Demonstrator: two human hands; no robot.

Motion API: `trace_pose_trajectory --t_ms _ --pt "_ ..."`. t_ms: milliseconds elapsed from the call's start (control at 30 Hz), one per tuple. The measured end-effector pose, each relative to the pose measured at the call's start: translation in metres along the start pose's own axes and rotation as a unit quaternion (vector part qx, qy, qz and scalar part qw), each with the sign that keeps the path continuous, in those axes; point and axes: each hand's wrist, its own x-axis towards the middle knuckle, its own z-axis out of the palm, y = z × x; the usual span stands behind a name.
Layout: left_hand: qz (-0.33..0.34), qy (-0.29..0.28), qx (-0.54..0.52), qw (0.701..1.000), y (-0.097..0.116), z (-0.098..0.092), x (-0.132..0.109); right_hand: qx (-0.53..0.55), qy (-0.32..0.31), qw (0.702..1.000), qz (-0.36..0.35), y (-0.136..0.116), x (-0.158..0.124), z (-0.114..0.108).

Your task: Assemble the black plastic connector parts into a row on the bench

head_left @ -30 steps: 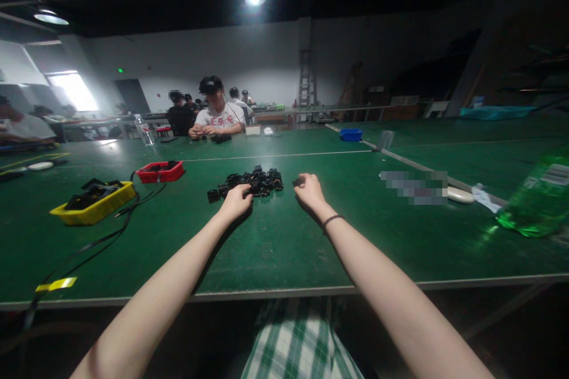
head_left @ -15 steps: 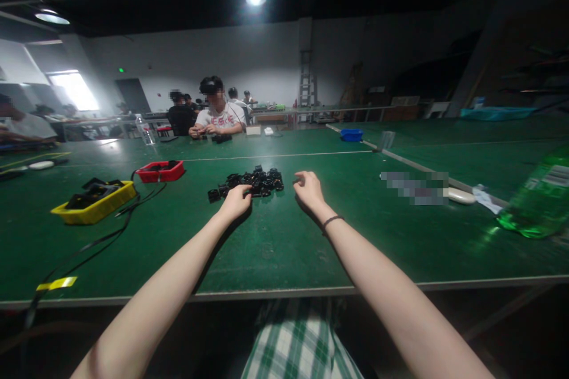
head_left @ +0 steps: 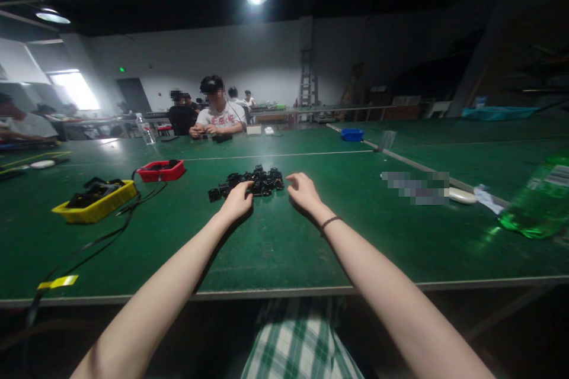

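A pile of small black parts (head_left: 253,182) lies on the green table (head_left: 275,249) in front of me. My left hand (head_left: 237,201) rests at the pile's near edge, its fingers curled down onto the parts; what they hold, if anything, is hidden. Just right of the pile hovers my right hand (head_left: 303,192), fingers loosely apart and pointing toward the parts, with nothing visible in them. A dark band circles my right wrist (head_left: 331,222).
A yellow tray (head_left: 95,201) and a red tray (head_left: 160,172) with dark parts sit at the left, with black cables (head_left: 89,243) trailing to the table edge. A green bottle (head_left: 536,201) lies at the right. A blue bin (head_left: 352,134) and seated people (head_left: 219,115) are farther back.
My right hand held a small dark piece a second ago; its fingers have spread and it has shifted left toward the pile. My left hand has stayed put.
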Motion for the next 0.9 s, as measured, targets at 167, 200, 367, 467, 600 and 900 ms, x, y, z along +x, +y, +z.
trace_pose_trajectory --t_ms 167,200,367,467,600,900 --pt "0.055 -0.022 0.007 0.998 0.0 0.0013 -0.0012 0.002 -0.016 1.0 -0.004 -0.0044 -0.002 -0.0019" --pt "0.061 -0.028 0.012 0.998 0.0004 0.0013 -0.0015 0.003 -0.017 1.0 -0.004 -0.0044 -0.0021 -0.0019" --pt "0.068 -0.032 0.026 0.997 0.001 0.0007 -0.0019 0.002 -0.011 1.0 -0.008 -0.0022 -0.0014 -0.0004" --pt "0.066 -0.024 0.025 0.997 0.0015 -0.0004 -0.002 0.0 -0.011 1.0 -0.01 -0.0014 -0.0013 0.0003" --pt "0.055 -0.019 0.022 0.998 0.0039 -0.0026 -0.0023 0.001 -0.019 1.0 -0.004 -0.0025 -0.0021 -0.0004" --pt "0.03 -0.017 0.006 0.999 0.0062 -0.0036 -0.0024 0.009 -0.021 1.0 -0.006 -0.0018 -0.0025 0.0005"
